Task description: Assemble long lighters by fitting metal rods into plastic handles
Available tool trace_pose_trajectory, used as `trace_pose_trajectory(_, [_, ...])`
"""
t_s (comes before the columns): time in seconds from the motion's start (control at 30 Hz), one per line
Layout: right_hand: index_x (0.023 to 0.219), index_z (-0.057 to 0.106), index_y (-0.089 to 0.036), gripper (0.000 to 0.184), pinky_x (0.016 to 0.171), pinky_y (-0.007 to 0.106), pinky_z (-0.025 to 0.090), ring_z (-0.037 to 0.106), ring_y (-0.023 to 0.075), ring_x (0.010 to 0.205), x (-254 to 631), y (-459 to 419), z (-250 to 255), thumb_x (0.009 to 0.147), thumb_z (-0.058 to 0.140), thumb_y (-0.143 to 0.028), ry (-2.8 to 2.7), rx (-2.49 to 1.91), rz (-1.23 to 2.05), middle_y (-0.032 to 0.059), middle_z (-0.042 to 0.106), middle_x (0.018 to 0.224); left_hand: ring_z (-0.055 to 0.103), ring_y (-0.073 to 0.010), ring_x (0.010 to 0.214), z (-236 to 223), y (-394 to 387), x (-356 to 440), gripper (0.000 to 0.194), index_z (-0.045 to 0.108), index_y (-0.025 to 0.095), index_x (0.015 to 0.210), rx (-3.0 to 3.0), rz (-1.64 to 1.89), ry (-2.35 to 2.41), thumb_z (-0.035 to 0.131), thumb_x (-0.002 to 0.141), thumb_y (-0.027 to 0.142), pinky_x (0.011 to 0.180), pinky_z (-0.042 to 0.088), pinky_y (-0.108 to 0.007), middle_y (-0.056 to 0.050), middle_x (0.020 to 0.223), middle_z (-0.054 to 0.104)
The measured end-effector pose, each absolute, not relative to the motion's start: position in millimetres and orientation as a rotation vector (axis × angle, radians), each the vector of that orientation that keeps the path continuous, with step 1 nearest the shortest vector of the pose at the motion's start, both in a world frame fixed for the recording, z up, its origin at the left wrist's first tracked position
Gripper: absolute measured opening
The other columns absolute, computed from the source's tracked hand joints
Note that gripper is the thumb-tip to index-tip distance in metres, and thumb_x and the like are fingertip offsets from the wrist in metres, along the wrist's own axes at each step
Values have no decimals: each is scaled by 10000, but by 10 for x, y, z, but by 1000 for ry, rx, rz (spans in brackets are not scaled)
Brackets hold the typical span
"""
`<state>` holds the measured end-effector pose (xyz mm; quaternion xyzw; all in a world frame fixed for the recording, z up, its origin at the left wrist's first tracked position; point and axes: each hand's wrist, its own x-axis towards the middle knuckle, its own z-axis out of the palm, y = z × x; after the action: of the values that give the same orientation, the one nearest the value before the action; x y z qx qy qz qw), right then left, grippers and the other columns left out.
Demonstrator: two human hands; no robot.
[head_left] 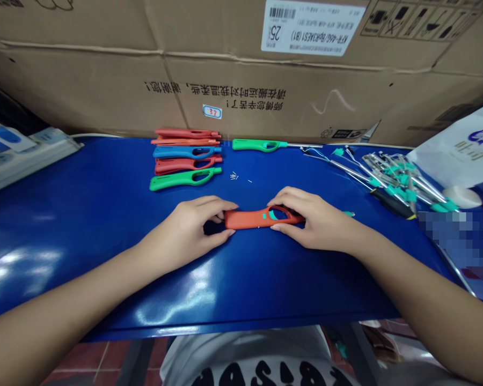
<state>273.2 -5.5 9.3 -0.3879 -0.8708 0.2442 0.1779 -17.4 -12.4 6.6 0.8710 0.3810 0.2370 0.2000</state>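
Left hand (pixel 191 222) and right hand (pixel 326 221) clamp thumb and fingers on an orange lighter (pixel 247 219). Handles (pixel 173 152) lie beyond, before a cardboard box (pixel 225 69).

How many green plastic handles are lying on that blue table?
2: the front green handle is the nearest of the row beyond the left hand; the rear green handle lies by the cardboard box. The pile at right might hide others.

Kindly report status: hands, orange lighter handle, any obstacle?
Left hand pinching rounded end; right hand, looped end. Orange lighter handle held between them. Small pale pins beyond, not blocking.
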Motion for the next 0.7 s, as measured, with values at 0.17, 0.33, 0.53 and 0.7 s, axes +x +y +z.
trace_pose_trajectory(0.17, [1163,621,-207,259,904,381,526,623,228,1028,2749,-48,92,919,681,-272,-2480,-1077,674,97,623,1170,698,-178,921,98,-120,-170,372,664,162,1248,2431,622,1047,661,882,228,859,599,-319,-65,1135,716])
trace_pose_trajectory(0.33, [1233,624,-198,301,931,391,528,614,241,1070,2751,-40,87,948,651,-292,-2520,-1087,638,110,606,1189,639,-238,1154,91,-155,-130,381,623,150,1288,2524,577,1034,621,914,221,1026,544,-396,-105,1258,650])
trace_pose_trajectory(0.53, [1296,652,-197,350,967,432,534,617,265,1095,2745,-25,71,973,631,-332,-2547,-1067,554,128,625,1203,622,-239,1150,-5,-144,-111,334,618,163,1311,2563,621,980,586,1004,288,1014,539,-415,-113,1231,668])
trace_pose_trajectory(0.7, [1314,667,-201,385,945,421,555,628,258,1070,2741,-50,57,959,654,-350,-2531,-1126,542,121,611,1186,662,-225,1075,-14,-110,-108,295,685,192,1240,2423,667,1007,648,966,293,958,566,-396,-89,1171,693])
